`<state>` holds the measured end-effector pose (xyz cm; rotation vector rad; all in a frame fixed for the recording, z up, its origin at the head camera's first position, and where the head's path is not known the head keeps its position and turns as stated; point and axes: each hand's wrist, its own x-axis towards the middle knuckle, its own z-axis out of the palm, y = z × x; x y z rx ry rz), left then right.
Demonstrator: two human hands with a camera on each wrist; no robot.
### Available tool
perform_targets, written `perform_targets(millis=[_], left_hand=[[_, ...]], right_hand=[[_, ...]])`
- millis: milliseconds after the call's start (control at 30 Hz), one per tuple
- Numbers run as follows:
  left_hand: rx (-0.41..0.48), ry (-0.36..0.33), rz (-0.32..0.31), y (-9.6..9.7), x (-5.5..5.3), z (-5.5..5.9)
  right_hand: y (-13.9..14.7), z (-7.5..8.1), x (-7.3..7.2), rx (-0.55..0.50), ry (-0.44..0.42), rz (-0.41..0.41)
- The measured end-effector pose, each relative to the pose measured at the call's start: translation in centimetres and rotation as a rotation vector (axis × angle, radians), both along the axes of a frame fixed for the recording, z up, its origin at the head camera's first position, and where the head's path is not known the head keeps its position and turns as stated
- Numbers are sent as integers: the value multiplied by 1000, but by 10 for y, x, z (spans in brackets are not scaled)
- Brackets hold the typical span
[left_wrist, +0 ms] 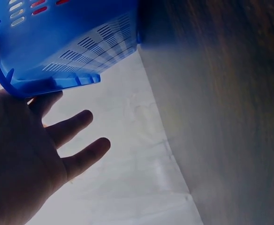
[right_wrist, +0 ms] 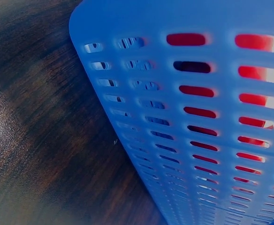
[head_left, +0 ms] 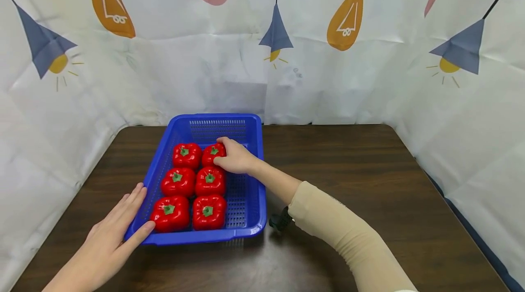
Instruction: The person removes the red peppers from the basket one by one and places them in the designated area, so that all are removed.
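A blue plastic basket (head_left: 205, 236) with slotted walls sits on the table, holding several red bell peppers (head_left: 178, 181) with green stems, in two columns. At the back right of them, my right hand (head_left: 237, 157) grips one bell pepper (head_left: 210, 152), thumb in front and fingers behind. My left hand (head_left: 110, 237) rests at the basket's front left corner, fingers straight and thumb over the rim. Seen from the left wrist, the spread fingers (left_wrist: 73, 129) lie beside the basket wall (left_wrist: 31, 61). The right wrist view shows only the slotted wall (right_wrist: 127, 21), with red behind it; the hand is hidden.
The dark wooden table (head_left: 348, 169) extends to the right of the basket. A white cloth (head_left: 229, 73) printed with lamps and bulbs hangs behind and along both sides. A small black object (head_left: 280, 220) shows under the right forearm, near the basket's right side.
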<state>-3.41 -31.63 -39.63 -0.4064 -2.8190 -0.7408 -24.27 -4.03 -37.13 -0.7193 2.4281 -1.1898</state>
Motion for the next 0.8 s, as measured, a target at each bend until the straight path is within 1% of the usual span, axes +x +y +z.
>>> perform_targets(millis=[267,467,567,700,800], left_hand=[[-8,-7,3,1,0,1],[0,-22,6,1,0,1],[1,-18,5,1,1,1],[-7,-9,5,1,1,1],[-17,-2,3,2,1,1]], right_hand=[[0,0,0,32,29,25],[0,-1,0,43,30,2],[-1,-1,-1,44,36,-8],[-2,-2,-2,46,81,-14],[0,-2,-2,14,125,-40]])
